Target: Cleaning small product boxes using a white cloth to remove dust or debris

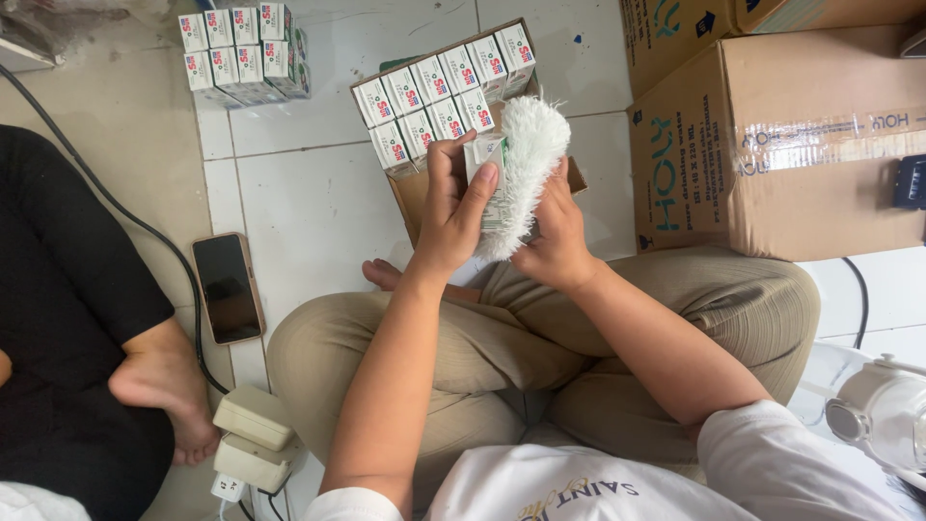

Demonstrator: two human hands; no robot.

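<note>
- A small white box (pixel 485 154) is gripped in the left hand (pixel 449 217), fingers (pixel 479 193) wrapped around it with the thumb across its face; the box is held above the lap, just at 6 o'clock of the open tray (pixel 410 193).
- A white fluffy cloth (pixel 526 159) is pressed against the box by the right hand (pixel 557 236), whose fingers are closed on the cloth's lower part; how much of the box is covered behind the cloth cannot be told.
- Risk 1: the box is held by its edges only. If the cloth is pushed hard against it, the box may be squeezed out of the left fingers and dropped onto the floor (pixel 309 193) or the folded legs.
- Risk 2: thin card is judged easy to dent; a tight grip or heavy rubbing may crush a corner.
- Risk 3: the tray, at 12 o'clock of the hands, is filled with upright boxes in two rows (pixel 439 96). A dropped box or a swinging cloth may knock the near row over.
- Risk 4: long fibres of the cloth may be caught on a flap, and the flap pulled open.
- Risk 5: a phone (pixel 228 287) lies on the floor at 9 o'clock, with a cable (pixel 116 207) and adapters (pixel 253 439) near the left knee; these may be struck or dragged if the leg is shifted.
- A second block of boxes (pixel 246 48) stands well apart at 11 o'clock; cartons (pixel 772 145) stand at 2 o'clock, near the right knee.
</note>
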